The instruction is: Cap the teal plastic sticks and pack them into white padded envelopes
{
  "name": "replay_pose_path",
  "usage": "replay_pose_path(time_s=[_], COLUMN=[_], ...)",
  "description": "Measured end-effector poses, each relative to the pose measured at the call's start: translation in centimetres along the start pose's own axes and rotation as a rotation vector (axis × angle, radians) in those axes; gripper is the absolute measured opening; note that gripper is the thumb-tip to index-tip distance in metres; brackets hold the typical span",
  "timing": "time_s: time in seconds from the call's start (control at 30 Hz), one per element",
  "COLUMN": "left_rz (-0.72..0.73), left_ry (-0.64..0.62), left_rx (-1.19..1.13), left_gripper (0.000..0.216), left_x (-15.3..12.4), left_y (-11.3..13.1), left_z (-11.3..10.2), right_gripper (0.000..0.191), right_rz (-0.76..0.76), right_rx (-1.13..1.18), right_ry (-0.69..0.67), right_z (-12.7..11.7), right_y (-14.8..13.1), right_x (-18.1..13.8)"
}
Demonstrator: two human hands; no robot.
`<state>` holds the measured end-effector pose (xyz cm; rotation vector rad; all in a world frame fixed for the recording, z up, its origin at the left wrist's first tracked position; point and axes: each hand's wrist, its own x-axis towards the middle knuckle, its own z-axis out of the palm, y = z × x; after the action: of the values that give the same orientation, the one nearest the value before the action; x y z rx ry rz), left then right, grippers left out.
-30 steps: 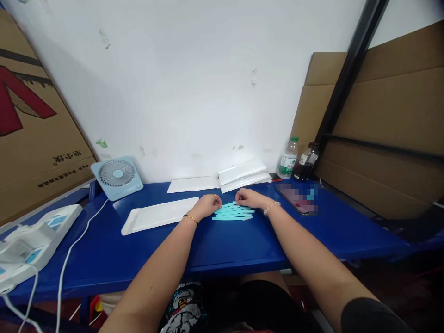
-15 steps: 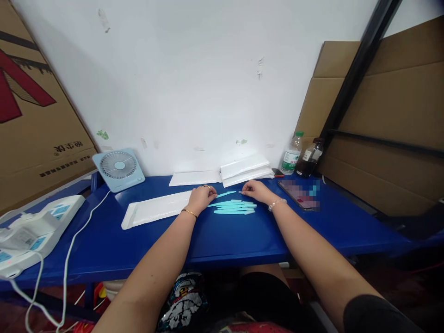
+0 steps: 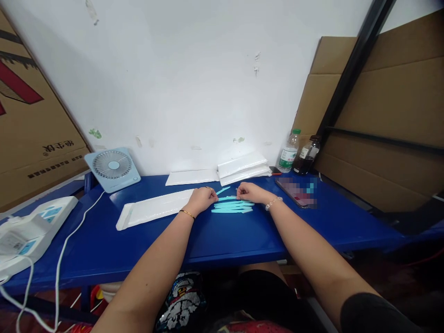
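Where the two forearms meet over the blue table (image 3: 222, 240), we find the left hand (image 3: 201, 199) curled, its fingertips pinching one end of a single teal strip (image 3: 224, 190) that tilts up clear of the others. We judge that this grip at the tip leaves the strip's length free. The right hand (image 3: 251, 192) rests just beside it, fingers folded under, and we cannot tell whether it grips anything. Between the hands and a little nearer us lies the pile of teal strips (image 3: 233, 206), flat and roughly parallel, likely so each lifts off singly. A white sleeve (image 3: 152, 213) lies flat just beside the left hand, within easy reach. The fan (image 3: 113, 169), white packets (image 3: 243, 169), clear bottle (image 3: 288, 157), dark bottle (image 3: 305, 159) and phone (image 3: 298, 193) sit back toward the wall, apart from the hands
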<state>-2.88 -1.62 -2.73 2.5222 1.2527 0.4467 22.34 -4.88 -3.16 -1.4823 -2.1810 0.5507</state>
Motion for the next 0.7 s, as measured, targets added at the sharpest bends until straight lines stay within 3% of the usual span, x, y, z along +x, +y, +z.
replay_pose_path(time_s=[0.2, 0.4, 0.53, 0.7], left_rz=[-0.061, 0.094, 0.105, 0.095], left_ry=[0.108, 0.012, -0.050, -0.013], left_rx=[0.005, -0.087, -0.089, -0.016], left_gripper=[0.023, 0.028, 0.027, 0.019], left_x=[0.0, -0.2, -0.3, -0.3], left_y=[-0.7, 0.3, 0.9, 1.0], left_z=[-0.1, 0.3, 0.2, 0.1], right_gripper=[0.017, 0.023, 0.021, 0.016], right_rz=[0.120, 0.111, 0.087, 0.043], right_rx=[0.048, 0.178, 0.200, 0.116], right_ry=[0.152, -0.168, -0.177, -0.170], right_z=[-2.1, -2.8, -2.1, -1.5], right_y=[1.4, 0.6, -0.7, -2.0], right_x=[-1.0, -1.9, -1.8, -1.6])
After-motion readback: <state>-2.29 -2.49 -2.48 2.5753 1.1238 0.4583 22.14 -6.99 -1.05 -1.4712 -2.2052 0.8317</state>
